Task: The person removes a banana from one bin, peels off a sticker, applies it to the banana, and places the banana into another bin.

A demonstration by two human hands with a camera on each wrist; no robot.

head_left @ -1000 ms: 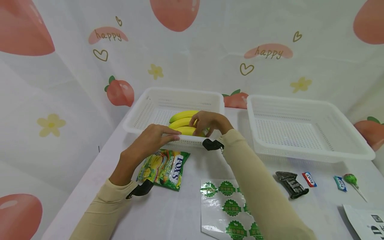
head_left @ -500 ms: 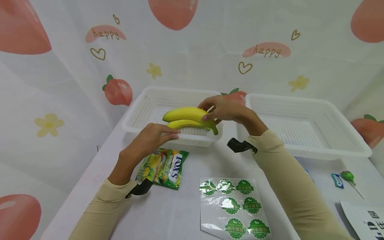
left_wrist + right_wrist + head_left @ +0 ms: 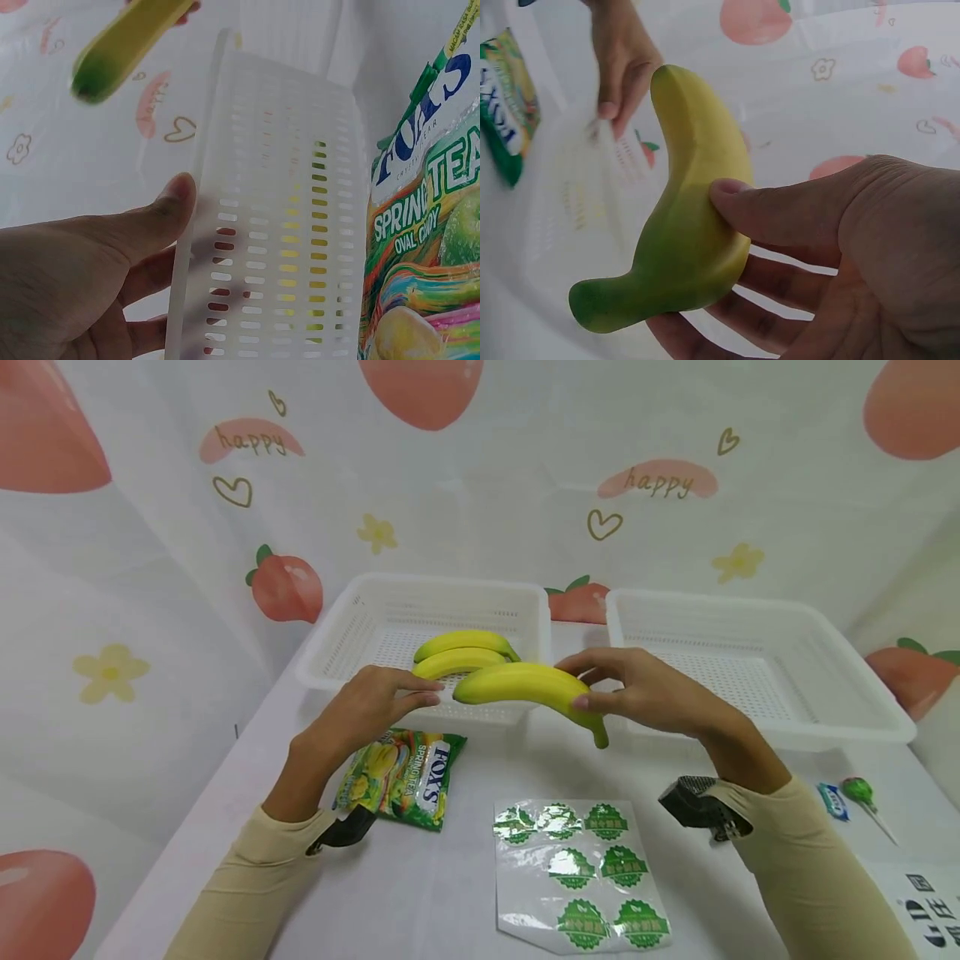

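My right hand (image 3: 637, 689) holds a yellow banana (image 3: 521, 683) near its stem end, thumb on one side and fingers on the other. The banana is raised in front of the left white plastic basket (image 3: 360, 585), its green tip pointing left. With my left hand (image 3: 378, 697) I grip the near rim of that basket; in the left wrist view the fingers (image 3: 225, 244) show through the slotted wall. Inside the basket lie two more bananas (image 3: 465, 643), side by side. Through the slots some of their yellow is visible.
A green FOX'S candy bag (image 3: 405, 777) lies before the left basket. A second white basket (image 3: 757, 727) stands at the right. A sticker sheet (image 3: 517, 877), a small blue-wrapped candy (image 3: 833, 802), a lollipop (image 3: 858, 791) and a printed white sheet (image 3: 926, 902) lie on the table.
My right hand has lifted one banana out of the left basket and carried it right and toward me. The left hand has stayed at the basket's near rim.
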